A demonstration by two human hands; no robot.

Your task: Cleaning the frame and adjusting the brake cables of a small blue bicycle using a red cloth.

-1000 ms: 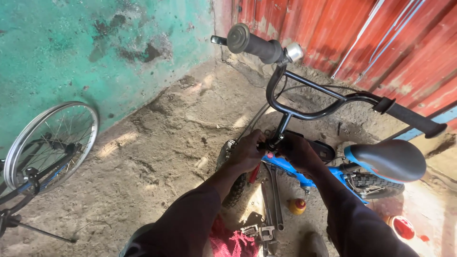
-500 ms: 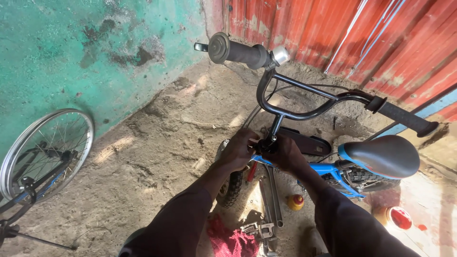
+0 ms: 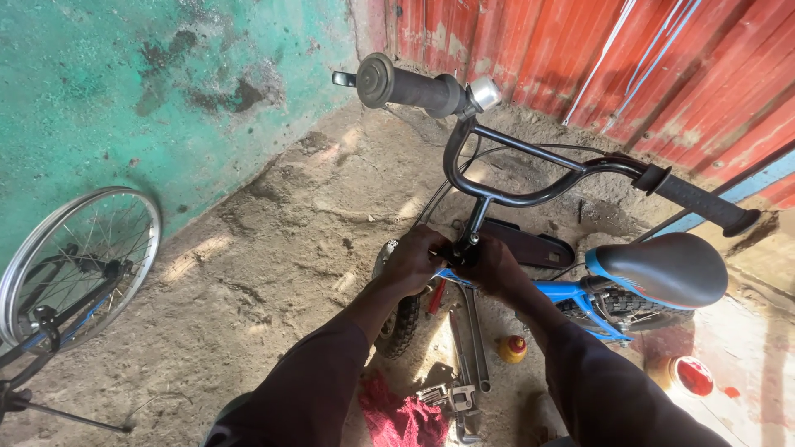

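A small blue bicycle (image 3: 571, 300) stands in front of me, with black handlebars (image 3: 530, 194), a silver bell (image 3: 483, 93) and a black saddle (image 3: 667, 269). My left hand (image 3: 414, 261) and my right hand (image 3: 493, 266) are both closed around the base of the handlebar stem (image 3: 474, 228), one on each side. Whether either hand also holds a tool is hidden by the fingers. The small front tyre (image 3: 402, 319) shows below my left wrist.
A spoked wheel (image 3: 79, 265) of another bicycle stands at the left. On the dirt ground below the frame lie long wrenches (image 3: 472, 343), a red rag (image 3: 397, 418), a small yellow bottle (image 3: 513, 349) and a red lid (image 3: 691, 377). A green wall and a red corrugated wall close the corner.
The view has shifted slightly, so the handlebars and the wheel at left sit a little differently in frame. Both hands stay clasped at the stem.
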